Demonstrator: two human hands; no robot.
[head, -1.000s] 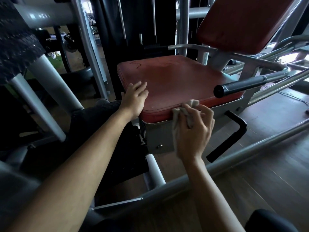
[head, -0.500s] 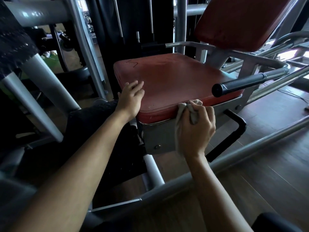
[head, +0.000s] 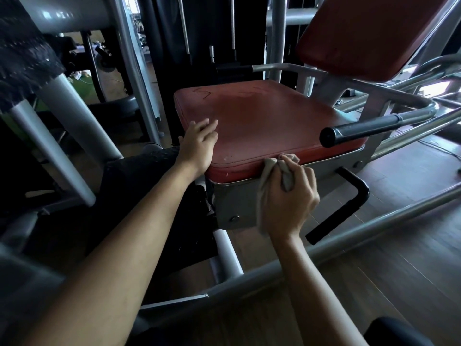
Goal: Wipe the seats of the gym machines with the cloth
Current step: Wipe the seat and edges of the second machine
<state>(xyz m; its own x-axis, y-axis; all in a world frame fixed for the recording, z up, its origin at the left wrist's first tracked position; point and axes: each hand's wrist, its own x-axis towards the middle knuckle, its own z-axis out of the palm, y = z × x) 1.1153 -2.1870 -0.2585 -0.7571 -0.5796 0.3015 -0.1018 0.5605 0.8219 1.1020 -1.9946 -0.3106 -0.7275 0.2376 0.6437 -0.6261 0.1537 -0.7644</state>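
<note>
A worn red seat cushion (head: 264, 123) of a gym machine fills the middle of the view, with its red backrest (head: 361, 36) at the upper right. My right hand (head: 289, 198) grips a bunched grey cloth (head: 268, 171) and holds it against the seat's front edge, near the right corner. One end of the cloth hangs down over the metal seat base (head: 237, 201). My left hand (head: 199, 143) rests flat on the seat's front left corner, fingers straight.
A black-capped handle bar (head: 359, 129) juts out over the seat's right side. A bent black lever (head: 349, 203) sits below it. Grey frame tubes (head: 374, 223) cross the wooden floor (head: 399, 270). A padded roller (head: 27, 56) and weight stack rods (head: 184, 26) stand behind.
My right hand with the cloth has slid slightly rightward along the seat's front edge. The left hand has stayed on the front left corner.
</note>
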